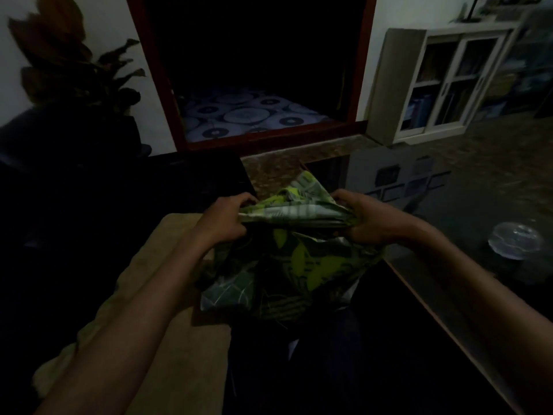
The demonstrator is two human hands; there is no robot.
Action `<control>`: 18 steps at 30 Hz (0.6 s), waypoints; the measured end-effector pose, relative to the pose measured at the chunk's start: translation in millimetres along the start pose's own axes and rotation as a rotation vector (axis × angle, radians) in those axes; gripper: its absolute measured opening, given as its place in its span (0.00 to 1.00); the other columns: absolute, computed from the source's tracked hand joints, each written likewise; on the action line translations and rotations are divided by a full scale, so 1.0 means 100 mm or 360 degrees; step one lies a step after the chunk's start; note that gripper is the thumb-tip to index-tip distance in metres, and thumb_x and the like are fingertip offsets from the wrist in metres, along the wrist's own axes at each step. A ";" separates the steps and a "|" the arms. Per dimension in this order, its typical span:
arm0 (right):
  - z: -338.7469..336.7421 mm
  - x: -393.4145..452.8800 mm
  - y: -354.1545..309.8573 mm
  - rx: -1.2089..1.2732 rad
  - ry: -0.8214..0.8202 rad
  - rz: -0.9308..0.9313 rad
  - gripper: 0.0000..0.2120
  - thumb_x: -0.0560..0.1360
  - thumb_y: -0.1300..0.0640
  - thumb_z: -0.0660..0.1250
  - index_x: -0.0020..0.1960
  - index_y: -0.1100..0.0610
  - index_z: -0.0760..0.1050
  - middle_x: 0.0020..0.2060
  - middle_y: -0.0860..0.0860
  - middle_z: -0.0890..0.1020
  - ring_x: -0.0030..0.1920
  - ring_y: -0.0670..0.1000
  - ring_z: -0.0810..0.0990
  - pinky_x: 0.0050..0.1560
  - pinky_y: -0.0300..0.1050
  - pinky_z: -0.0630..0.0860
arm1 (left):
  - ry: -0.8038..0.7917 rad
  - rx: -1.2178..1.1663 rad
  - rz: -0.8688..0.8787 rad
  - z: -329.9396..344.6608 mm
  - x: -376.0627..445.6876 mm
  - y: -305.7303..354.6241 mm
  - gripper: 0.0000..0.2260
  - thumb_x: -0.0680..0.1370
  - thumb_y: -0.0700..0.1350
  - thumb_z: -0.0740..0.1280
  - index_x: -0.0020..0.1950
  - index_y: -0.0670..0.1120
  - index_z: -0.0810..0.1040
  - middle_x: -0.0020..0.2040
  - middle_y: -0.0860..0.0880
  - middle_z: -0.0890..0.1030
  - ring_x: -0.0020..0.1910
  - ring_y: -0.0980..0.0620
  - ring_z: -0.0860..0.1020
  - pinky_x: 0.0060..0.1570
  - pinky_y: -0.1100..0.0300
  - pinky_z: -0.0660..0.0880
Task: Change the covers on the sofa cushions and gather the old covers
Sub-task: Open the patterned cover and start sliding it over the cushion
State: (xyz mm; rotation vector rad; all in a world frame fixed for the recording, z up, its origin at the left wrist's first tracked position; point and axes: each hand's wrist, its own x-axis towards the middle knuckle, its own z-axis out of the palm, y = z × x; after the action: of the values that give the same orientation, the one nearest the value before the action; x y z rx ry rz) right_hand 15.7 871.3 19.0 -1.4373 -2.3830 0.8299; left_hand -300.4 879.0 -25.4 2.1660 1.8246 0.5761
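A green leaf-patterned cushion cover (294, 259) hangs bunched in front of me in the dim room. My left hand (224, 218) grips its upper left edge with curled fingers. My right hand (360, 218) grips the upper right edge, and the folded top of the fabric is stretched between the two hands. A plain tan cushion (167, 295) lies under my left forearm, on the dark sofa at the left. What lies beneath the hanging cover is too dark to make out.
A glass-topped table (466, 211) stands at the right with a clear glass dish (514, 241) on it. A potted plant (77, 73) stands at the back left, a white cabinet (443, 85) at the back right, a dark doorway between them.
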 end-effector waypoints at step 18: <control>-0.58 1.85 -0.33 -0.0232 0.0726 0.0079 0.17 0.72 0.53 0.68 0.60 0.57 0.77 0.51 0.57 0.82 0.52 0.60 0.81 0.52 0.57 0.80 | 0.0596 -0.0020 -0.0205 -0.95 1.71 -0.54 0.18 0.73 0.31 0.65 0.63 0.40 0.78 0.58 0.35 0.80 0.57 0.37 0.79 0.53 0.54 0.74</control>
State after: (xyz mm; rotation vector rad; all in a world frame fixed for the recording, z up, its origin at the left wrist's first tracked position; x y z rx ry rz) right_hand -71.9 1040.0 69.3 -1.5465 -2.0975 0.2948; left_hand -367.1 1051.0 58.8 2.0161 2.1165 1.0154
